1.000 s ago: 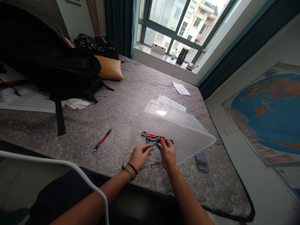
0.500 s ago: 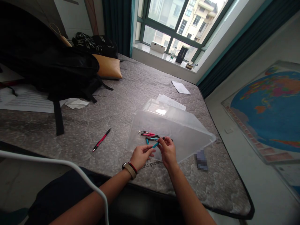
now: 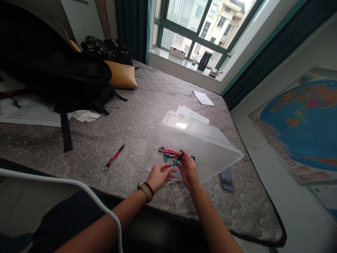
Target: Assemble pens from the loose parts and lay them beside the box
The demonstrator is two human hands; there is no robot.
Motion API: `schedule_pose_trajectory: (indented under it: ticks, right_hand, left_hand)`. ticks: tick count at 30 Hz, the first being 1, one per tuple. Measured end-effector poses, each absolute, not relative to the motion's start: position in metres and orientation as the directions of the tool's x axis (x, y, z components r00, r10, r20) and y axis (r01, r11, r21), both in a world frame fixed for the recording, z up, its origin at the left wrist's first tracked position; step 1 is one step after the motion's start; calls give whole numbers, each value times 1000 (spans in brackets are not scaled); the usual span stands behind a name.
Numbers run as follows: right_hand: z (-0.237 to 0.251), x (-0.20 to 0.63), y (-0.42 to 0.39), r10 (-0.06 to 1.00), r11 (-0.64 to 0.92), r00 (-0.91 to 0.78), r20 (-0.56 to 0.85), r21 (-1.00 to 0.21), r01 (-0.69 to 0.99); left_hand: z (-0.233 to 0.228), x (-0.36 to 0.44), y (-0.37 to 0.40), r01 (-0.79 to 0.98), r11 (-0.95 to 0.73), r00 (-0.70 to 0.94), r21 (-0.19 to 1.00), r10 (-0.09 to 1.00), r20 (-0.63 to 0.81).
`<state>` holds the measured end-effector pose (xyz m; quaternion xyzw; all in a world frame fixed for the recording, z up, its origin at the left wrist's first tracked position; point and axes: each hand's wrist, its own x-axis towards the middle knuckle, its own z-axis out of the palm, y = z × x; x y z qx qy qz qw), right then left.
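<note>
My left hand (image 3: pixel 159 177) pinches a teal pen piece with a black end (image 3: pixel 178 159), which slants up to the right. My right hand (image 3: pixel 189 171) is just beside it, fingers loosely apart behind the black end. Whether those fingers touch it I cannot tell. Under and beyond my hands, a clear plastic box (image 3: pixel 213 151) lies tipped with its opening towards me. Red pen parts (image 3: pixel 166 150) and a short teal pen part (image 3: pixel 165 158) lie in it, with several black pieces partly hidden by my fingers. A red and black pen (image 3: pixel 115 157) lies on the mattress to the left.
The grey mattress (image 3: pixel 110 189) carries everything. A black backpack (image 3: pixel 52 70) and a tan pouch (image 3: pixel 122 75) are at the left. Paper sheets (image 3: pixel 203 98) lie towards the window. A white cable (image 3: pixel 65 181) crosses the lower left; a blurred dark item (image 3: pixel 226 180) sits right of the box.
My right hand's fingers have opened from their pinch on the black end of the teal piece and drawn slightly away. My left hand keeps hold of it, almost in the same place.
</note>
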<state>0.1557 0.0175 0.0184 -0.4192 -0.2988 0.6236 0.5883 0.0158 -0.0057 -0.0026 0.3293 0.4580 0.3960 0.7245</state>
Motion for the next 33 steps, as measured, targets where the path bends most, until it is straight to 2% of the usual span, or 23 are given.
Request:
schedule_pose_trajectory:
  ticks: [3,7,10,12,17,26,33]
  right_hand:
    - [23,155,16,985,-170,-50,-167,-857,-487]
    - [21,154,17,985,-102,79,-151,-894,-437]
    - [16,154,18,975,-83,148,-164,-892,-444]
    - [16,155,18,976,-99,129,-176,-885,-455]
    - [21,155,16,985,-161,-24,-171,-860,-484]
    - [8,158,19,991,-93,53,-126,-906,-413]
    - [5,155,18,984,-119,75,-159,-916,-383]
  left_hand:
    - [-2,15,-5,-295,485,271,823,869,-415]
    - [-2,15,-6,-268,473,258,839,875,-410]
    - [-5,15,-7,-203,380,206,902,917,-340]
    - [-6,16,-7,-172,335,201,926,933,-300]
    - [-7,16,-7,-173,351,240,920,921,-306]
    - [-14,16,-11,-116,244,268,963,941,-206]
    - [-7,15,-14,-22,163,176,986,972,-157]
